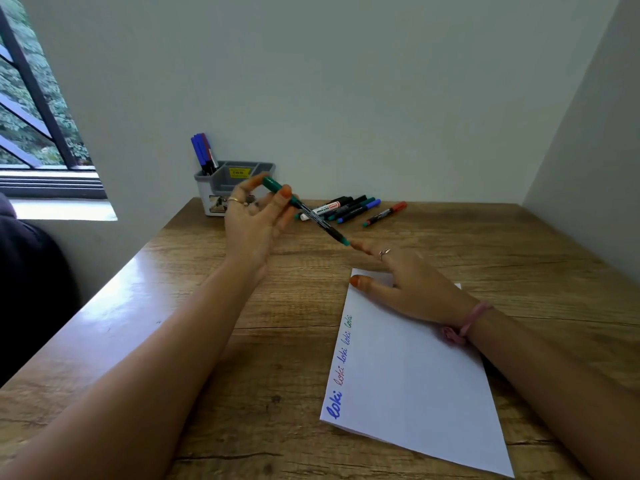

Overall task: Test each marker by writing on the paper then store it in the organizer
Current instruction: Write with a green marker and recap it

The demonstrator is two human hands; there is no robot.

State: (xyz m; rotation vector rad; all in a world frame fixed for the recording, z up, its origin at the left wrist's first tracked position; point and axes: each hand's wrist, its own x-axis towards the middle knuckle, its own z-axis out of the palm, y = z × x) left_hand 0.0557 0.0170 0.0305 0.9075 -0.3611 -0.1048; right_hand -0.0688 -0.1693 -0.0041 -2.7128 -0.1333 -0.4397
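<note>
My left hand [256, 220] holds a green marker [311, 216] above the desk, pinched between thumb and fingers, its capped end pointing down to the right. My right hand [412, 282] lies with straight fingers over the top of the white paper [415, 382], fingertips close to the marker's lower end. The paper carries the word "loki" written several times in blue, red and green along its left edge. A grey organizer [235, 183] stands at the back by the wall with blue and red markers [204, 150] upright in its left compartment.
Several loose markers [349, 207] lie in a bunch on the wooden desk [207, 341] behind my hands, and a red-capped one [386, 213] lies apart to their right. Walls close the desk at the back and right. A window is at the far left.
</note>
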